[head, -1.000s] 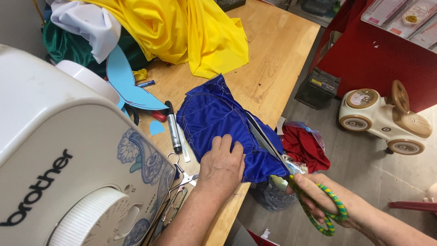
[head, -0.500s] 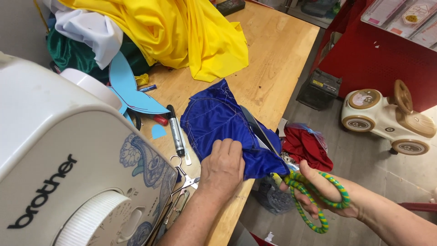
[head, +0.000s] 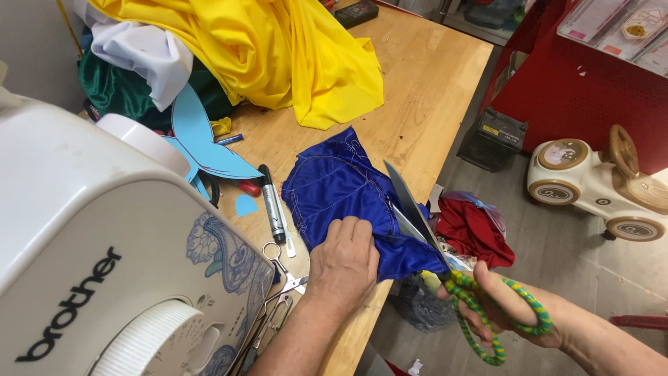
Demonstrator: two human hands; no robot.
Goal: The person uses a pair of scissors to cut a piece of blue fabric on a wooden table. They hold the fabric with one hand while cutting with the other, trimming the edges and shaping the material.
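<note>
two hands work at the edge of a long wooden table [head: 431, 90]. the left hand [head: 344, 261] lies flat and open, palm down, pressing on a shiny blue piece of cloth with pale stitching [head: 334, 184]. the blue cloth lies on the table near its edge, and one corner hangs over the side. the right hand [head: 504, 310] is closed around the handles of big scissors with green and yellow cord wrapped on the loops [head: 445, 257]. the scissor blades are open a bit and point up and away, with the edge of the blue cloth between them, just beside the left hand's fingers. a black and silver marker pen [head: 271, 204] lies on the table just left of the blue cloth. small silver scissors [head: 282, 268] lie near the left wrist. a big white sewing machine with a blue swirly pattern [head: 104, 257] fills the near left side. a light blue paper shape like a fish tail [head: 198, 143] lies behind the machine. a large heap of bright yellow cloth [head: 278, 49] sits at the far end of the table. on the floor to the right stands a cream toy car [head: 598, 184], and a bundle of red cloth [head: 473, 233] lies below the table edge.
</note>
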